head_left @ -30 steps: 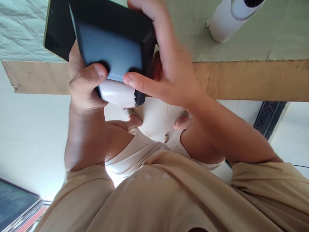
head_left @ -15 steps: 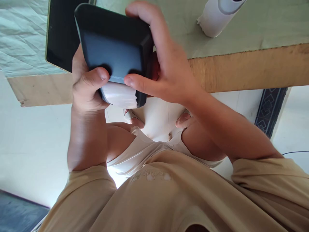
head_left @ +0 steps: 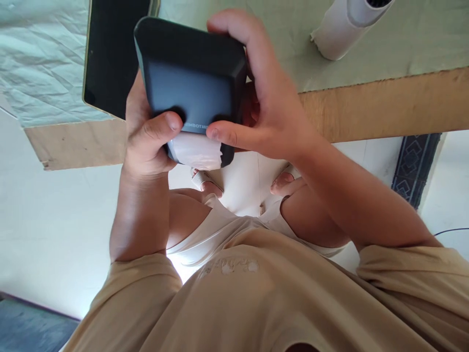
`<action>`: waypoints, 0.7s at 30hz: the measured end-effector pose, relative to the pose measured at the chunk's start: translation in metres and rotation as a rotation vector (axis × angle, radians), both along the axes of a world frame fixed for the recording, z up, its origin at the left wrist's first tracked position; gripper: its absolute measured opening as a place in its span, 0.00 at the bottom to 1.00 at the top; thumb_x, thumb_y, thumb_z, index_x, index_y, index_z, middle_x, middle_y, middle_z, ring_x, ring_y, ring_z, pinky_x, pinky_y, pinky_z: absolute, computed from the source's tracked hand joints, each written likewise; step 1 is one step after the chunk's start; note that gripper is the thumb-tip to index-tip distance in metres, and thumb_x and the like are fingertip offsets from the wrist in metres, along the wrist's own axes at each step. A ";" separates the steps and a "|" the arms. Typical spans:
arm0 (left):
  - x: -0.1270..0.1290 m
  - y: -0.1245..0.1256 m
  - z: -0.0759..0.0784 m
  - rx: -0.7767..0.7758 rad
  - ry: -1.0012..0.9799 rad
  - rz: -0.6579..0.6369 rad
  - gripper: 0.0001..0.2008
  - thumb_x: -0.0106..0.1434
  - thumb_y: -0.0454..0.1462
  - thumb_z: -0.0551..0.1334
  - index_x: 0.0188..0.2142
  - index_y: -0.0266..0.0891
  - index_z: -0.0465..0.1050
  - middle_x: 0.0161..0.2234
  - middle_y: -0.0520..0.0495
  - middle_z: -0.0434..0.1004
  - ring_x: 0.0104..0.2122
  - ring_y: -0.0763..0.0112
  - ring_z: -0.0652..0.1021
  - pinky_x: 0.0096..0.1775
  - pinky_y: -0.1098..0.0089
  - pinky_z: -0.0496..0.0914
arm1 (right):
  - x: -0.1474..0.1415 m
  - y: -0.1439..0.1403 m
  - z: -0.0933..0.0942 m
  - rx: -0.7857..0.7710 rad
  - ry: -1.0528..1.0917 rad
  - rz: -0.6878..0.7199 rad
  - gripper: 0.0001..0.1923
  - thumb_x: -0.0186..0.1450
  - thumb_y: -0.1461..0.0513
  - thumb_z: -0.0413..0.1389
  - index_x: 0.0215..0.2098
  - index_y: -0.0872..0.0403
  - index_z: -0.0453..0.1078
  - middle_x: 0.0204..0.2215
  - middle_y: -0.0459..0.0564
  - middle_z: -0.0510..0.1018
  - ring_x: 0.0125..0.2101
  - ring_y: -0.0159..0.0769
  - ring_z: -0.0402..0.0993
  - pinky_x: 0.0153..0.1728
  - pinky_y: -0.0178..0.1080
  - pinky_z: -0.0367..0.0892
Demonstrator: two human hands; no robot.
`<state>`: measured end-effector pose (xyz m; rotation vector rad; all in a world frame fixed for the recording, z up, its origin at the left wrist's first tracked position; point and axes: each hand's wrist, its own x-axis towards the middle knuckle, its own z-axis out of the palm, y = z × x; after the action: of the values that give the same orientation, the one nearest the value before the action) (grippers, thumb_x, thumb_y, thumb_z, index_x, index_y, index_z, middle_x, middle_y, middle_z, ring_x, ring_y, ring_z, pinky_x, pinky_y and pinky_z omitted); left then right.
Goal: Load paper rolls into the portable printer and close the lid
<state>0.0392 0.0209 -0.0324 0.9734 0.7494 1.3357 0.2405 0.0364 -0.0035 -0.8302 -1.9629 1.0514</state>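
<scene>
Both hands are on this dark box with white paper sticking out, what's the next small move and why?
Probably pinch the white paper with the right hand thumb and tear it off, while the left hand steadies the dark box. The paper's edge hangs free beside that thumb.

Matt black plastic case (head_left: 190, 83), wooden table edge (head_left: 384, 107)

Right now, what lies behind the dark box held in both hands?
Behind the dark box a black flat slab lies on the cloth-covered table. The left hand and right hand grip the box; the slab's right part is covered.
</scene>
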 end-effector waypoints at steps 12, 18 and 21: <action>-0.032 0.011 -0.036 -0.008 0.127 -0.047 0.47 0.33 0.65 0.70 0.46 0.39 0.66 0.43 0.41 0.74 0.69 0.36 0.58 0.65 0.34 0.57 | -0.006 -0.002 -0.006 0.038 0.018 -0.046 0.35 0.62 0.39 0.54 0.60 0.45 0.58 0.60 0.41 0.68 0.62 0.42 0.66 0.49 0.37 0.71; -0.015 -0.003 -0.019 0.032 0.074 0.002 0.28 0.56 0.53 0.68 0.49 0.39 0.72 0.40 0.45 0.78 0.59 0.47 0.74 0.64 0.42 0.64 | -0.007 -0.003 -0.001 -0.024 -0.022 -0.007 0.33 0.62 0.46 0.58 0.61 0.45 0.56 0.59 0.46 0.67 0.56 0.41 0.69 0.49 0.40 0.75; -0.006 -0.010 -0.006 0.041 0.015 -0.063 0.21 0.58 0.46 0.68 0.48 0.39 0.75 0.39 0.48 0.79 0.50 0.54 0.80 0.62 0.48 0.68 | -0.008 -0.004 0.000 -0.050 -0.055 -0.003 0.35 0.61 0.47 0.58 0.62 0.46 0.54 0.58 0.48 0.67 0.51 0.40 0.70 0.48 0.42 0.74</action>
<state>0.0328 0.0112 -0.0383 1.0330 0.6997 1.2947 0.2325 0.0328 -0.0033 -0.8973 -1.9874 1.0899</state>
